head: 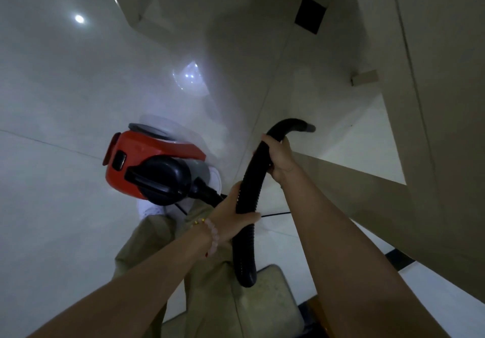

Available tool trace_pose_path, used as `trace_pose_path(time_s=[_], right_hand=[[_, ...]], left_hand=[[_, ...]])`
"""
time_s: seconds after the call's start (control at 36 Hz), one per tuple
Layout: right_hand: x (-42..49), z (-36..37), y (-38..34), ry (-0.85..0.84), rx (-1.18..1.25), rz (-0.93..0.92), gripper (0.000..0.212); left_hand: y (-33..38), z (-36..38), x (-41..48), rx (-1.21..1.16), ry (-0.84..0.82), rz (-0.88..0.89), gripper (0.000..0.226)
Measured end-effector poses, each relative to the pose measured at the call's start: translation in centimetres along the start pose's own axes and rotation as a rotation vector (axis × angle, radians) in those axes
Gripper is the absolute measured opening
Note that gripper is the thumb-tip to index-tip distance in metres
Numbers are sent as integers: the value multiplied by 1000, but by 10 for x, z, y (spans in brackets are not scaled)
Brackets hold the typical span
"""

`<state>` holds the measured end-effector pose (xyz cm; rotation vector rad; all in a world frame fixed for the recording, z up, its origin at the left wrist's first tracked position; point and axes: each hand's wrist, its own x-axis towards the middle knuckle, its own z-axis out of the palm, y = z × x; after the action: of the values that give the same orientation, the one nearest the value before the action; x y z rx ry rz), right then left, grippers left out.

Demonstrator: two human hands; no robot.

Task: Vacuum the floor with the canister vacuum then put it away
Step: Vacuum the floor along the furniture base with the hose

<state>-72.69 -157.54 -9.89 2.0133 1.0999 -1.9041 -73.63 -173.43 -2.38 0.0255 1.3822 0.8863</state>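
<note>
A red and black canister vacuum (147,164) stands on the glossy white floor (65,88) at centre left, just ahead of my feet. Its black ribbed hose (252,180) arcs up and to the right, and a lower loop of it hangs down near my leg. My left hand (233,214), with a bead bracelet on the wrist, grips the hose in its middle stretch. My right hand (278,156) grips it higher up, close to the curved grey-tipped end (309,127). A thin black cord (275,214) runs right from the vacuum across the floor.
A beige wall or door panel (433,101) rises on the right, with a small block (364,77) at its foot. Another beige wall corner (136,9) stands at the top. A padded stool seat (270,301) is below my hands. A dark square (311,14) sits on the far floor.
</note>
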Motion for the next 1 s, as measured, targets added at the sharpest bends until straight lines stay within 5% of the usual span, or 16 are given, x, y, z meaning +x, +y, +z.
trace_pose_path(time_s=[0.17,0.33,1.0], right_hand=[[-1,31,-18,-142,60,-40,40],[2,49,-37,-311,-33,-126,50],[89,50,-81,73,40,-251,22]], left_hand=[[11,-13,8,-63,68,39,51],[16,-22,14,-121,93,45,58],[67,-59,106,129,77,87,61]])
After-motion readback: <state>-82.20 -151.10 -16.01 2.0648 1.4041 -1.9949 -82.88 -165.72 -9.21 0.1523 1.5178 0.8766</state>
